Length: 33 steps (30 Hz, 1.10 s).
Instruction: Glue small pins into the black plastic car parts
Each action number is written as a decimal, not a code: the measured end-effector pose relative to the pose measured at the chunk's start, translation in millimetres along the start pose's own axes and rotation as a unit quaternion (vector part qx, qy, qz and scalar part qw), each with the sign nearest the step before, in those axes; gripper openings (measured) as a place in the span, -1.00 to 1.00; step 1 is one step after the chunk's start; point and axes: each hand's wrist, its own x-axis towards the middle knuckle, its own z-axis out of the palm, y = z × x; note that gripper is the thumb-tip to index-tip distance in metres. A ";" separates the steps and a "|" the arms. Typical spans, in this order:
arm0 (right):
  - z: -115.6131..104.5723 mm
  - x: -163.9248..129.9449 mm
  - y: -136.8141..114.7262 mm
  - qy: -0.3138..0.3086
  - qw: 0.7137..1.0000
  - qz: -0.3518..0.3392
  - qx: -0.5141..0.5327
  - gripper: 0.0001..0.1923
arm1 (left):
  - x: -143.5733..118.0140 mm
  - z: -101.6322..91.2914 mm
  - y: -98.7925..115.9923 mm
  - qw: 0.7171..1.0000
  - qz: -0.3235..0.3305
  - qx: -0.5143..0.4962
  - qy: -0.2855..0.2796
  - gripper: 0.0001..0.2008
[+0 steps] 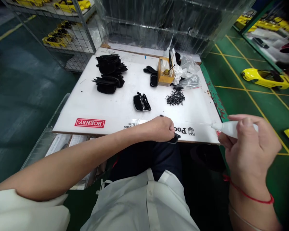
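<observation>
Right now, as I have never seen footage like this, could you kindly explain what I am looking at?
There is one picture, from a camera worn on a person's head, looking down at their own two bare hands. The left hand presses a small black plastic part at the near edge of a white board. The right hand has its grip on a white pen-shaped tool. On the board lie a stack of black parts, one pair of black parts, a pile of small black screws, a small cardboard box and clear bags.
</observation>
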 end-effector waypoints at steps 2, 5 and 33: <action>8.4 15.8 11.0 -0.035 0.987 0.084 0.130 -0.73 | -1.7 -0.5 -1.8 1.000 -0.006 -0.017 0.005 -0.77; 23.6 40.3 22.9 -0.112 0.962 0.145 0.201 -0.67 | -6.0 -5.2 -6.2 0.999 -0.014 -0.037 0.022 -0.77; 175.2 155.3 24.4 -0.084 0.982 -0.166 -0.026 -0.81 | -13.9 -33.9 -34.3 0.986 -0.080 -0.048 0.139 -0.87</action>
